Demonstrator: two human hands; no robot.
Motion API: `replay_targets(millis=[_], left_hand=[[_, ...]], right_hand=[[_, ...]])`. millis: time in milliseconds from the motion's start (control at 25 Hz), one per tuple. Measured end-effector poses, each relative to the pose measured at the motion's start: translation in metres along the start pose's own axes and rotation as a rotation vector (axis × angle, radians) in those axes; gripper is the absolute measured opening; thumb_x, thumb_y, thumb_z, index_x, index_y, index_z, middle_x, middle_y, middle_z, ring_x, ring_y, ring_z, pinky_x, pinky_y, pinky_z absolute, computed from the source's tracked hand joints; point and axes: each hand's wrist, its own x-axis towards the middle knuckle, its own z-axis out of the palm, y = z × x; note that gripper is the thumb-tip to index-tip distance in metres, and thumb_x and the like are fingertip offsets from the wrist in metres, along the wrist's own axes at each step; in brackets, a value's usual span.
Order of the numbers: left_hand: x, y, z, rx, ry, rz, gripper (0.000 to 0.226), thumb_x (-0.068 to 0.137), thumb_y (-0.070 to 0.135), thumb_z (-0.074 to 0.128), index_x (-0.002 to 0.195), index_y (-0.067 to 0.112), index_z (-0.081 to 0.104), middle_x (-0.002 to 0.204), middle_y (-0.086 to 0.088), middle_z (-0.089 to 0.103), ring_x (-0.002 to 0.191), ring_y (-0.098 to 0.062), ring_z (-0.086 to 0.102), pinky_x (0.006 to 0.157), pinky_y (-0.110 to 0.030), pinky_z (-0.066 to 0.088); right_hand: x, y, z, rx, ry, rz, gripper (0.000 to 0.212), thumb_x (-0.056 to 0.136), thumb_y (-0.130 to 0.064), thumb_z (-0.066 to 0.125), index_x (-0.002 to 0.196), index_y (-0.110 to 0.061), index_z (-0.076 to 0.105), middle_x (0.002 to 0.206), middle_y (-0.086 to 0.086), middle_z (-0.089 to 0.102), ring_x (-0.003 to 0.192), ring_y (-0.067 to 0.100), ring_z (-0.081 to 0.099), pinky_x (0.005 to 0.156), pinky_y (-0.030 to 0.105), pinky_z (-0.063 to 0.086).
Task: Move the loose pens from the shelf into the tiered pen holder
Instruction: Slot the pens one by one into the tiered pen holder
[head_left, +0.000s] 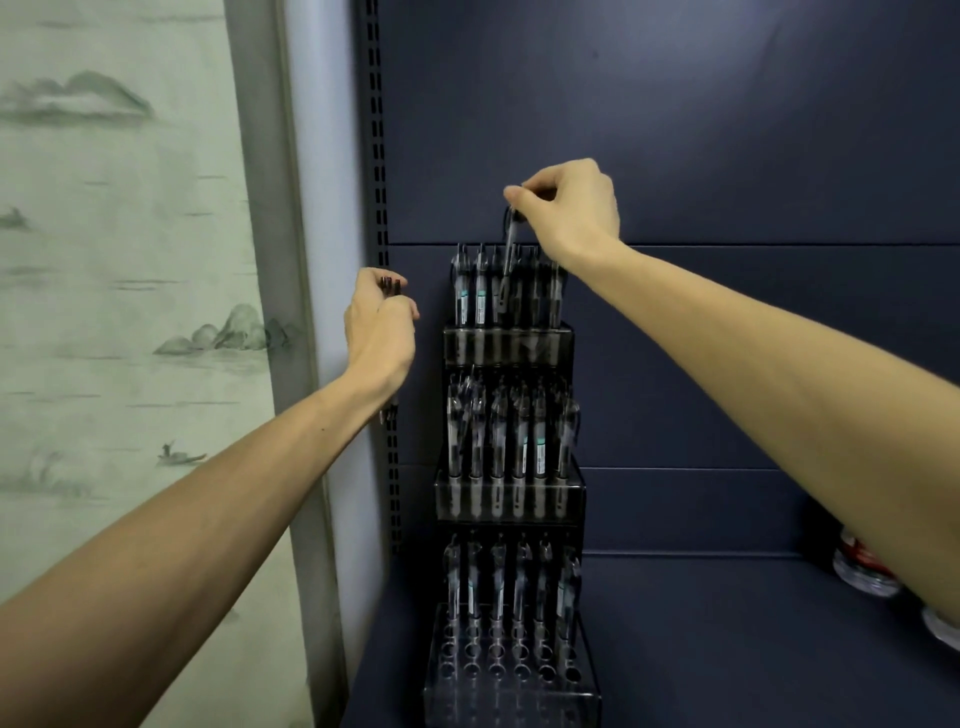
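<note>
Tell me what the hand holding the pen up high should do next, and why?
Probably lower it straight down. The right hand pinches a pen by its top end, just above the top tier of the pen holder, its tip among the pens standing there. The left hand holds spare pens, ready to go next.

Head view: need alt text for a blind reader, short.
A person's right hand pinches a dark pen by its top, lowering it into the top row of a clear, three-tiered acrylic pen holder on a dark blue shelf. The left hand grips a bunch of spare pens beside the holder.
</note>
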Motion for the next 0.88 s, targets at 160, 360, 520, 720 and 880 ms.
replay_targets(millis=[160, 360, 520, 720, 880], left_hand=[[0.0, -0.004, 0.003, -0.018, -0.05, 0.058, 0.036, 0.079, 0.003, 0.04, 0.109, 0.021, 0.049, 0.085, -0.001, 0.063, 0.061, -0.017, 0.051, 0.053, -0.03, 0.04], [0.007, -0.007, 0.003, 0.004, -0.013, 0.16, 0.036, 0.093, -0.007, 0.036, 0.12, 0.017, 0.04, 0.089, 0.0, 0.064, 0.062, -0.019, 0.06, 0.05, -0.028, 0.048], [0.01, -0.009, 0.0, 0.0, 0.003, 0.207, 0.028, 0.102, -0.001, 0.039, 0.123, 0.018, 0.038, 0.094, -0.001, 0.067, 0.062, -0.022, 0.064, 0.051, -0.033, 0.053], [0.008, -0.009, -0.002, 0.063, -0.001, 0.287, 0.019, 0.11, 0.016, 0.043, 0.128, 0.018, 0.038, 0.09, -0.003, 0.068, 0.05, -0.023, 0.062, 0.047, -0.034, 0.052], [0.003, -0.006, -0.003, 0.064, -0.021, 0.294, 0.021, 0.11, 0.022, 0.046, 0.13, 0.019, 0.038, 0.08, -0.003, 0.068, 0.046, -0.025, 0.061, 0.047, -0.035, 0.053]], right_hand=[[0.0, -0.004, 0.001, -0.051, -0.004, -0.02, 0.022, 0.096, -0.041, 0.066, 0.097, -0.025, 0.08, 0.091, -0.008, 0.077, 0.091, 0.012, 0.07, 0.086, 0.038, 0.059], [0.001, -0.002, -0.001, -0.05, -0.012, -0.019, 0.023, 0.096, -0.039, 0.066, 0.093, -0.021, 0.08, 0.088, -0.005, 0.077, 0.088, 0.012, 0.07, 0.085, 0.038, 0.059], [0.002, -0.001, -0.004, -0.048, -0.028, -0.021, 0.025, 0.096, -0.04, 0.066, 0.091, -0.02, 0.081, 0.086, -0.005, 0.076, 0.085, 0.012, 0.07, 0.084, 0.039, 0.06], [-0.002, -0.004, -0.002, -0.055, 0.026, -0.048, 0.023, 0.097, -0.041, 0.065, 0.098, -0.024, 0.08, 0.09, -0.008, 0.077, 0.088, 0.01, 0.07, 0.084, 0.035, 0.059], [-0.003, -0.003, -0.002, -0.053, 0.045, -0.043, 0.022, 0.097, -0.04, 0.065, 0.102, -0.024, 0.08, 0.092, -0.008, 0.077, 0.089, 0.01, 0.07, 0.081, 0.032, 0.057]])
